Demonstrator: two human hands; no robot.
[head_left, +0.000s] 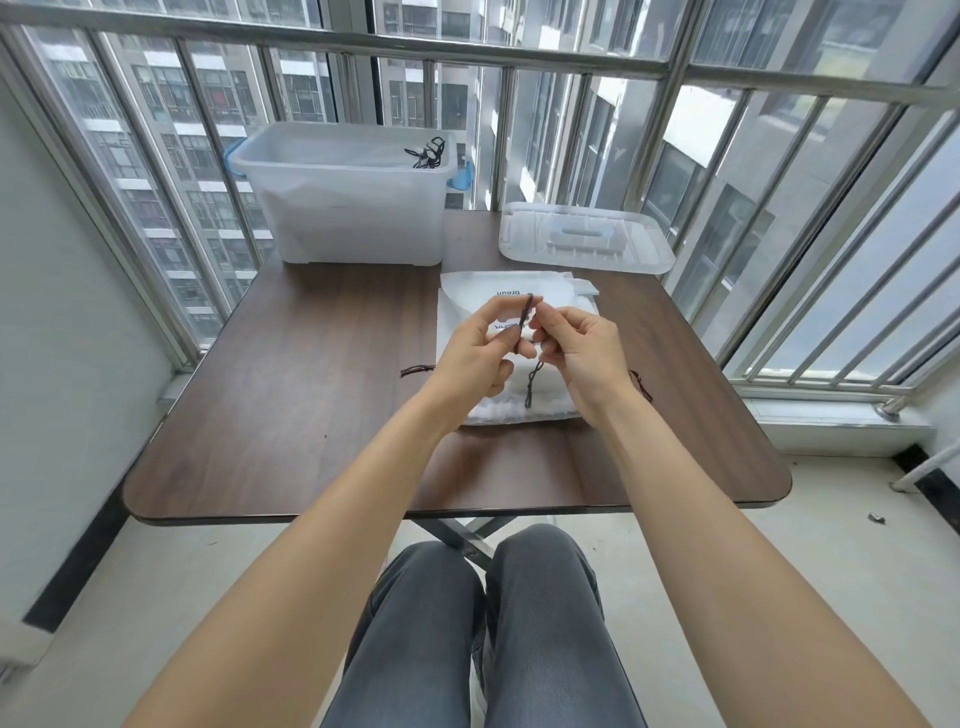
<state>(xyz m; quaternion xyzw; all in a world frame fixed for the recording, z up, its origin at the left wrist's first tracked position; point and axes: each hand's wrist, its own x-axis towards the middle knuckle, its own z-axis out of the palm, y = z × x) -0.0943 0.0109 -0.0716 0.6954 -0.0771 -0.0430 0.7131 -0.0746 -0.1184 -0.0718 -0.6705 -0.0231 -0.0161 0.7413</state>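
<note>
- While both hands hover over the middle of the surface (311, 389), a dark cord (524, 322) stands nearly upright between them.
- The left hand (475, 358) pinches the cord along its upper stretch, thumb against forefinger, with the other fingers curled in.
- The right hand (582, 348) pinches the same cord just beside the left, near its looped top, fingers curled narrow around it.
- The cord's loose lower end hangs between the wrists, above a stack of white drawstring bags (467, 312) lying mid-surface; whether it touches them I cannot tell.
- A clear storage bin (343, 208) stands at the far left corner, with a tangle of black cords (430, 151) inside near its far right wall.
- Its lid (584, 236) lies flat at the far right corner.
- One brown cord (417, 370) lies just left of the bags; a second brown cord (641, 387) shows beside the right wrist.
</note>
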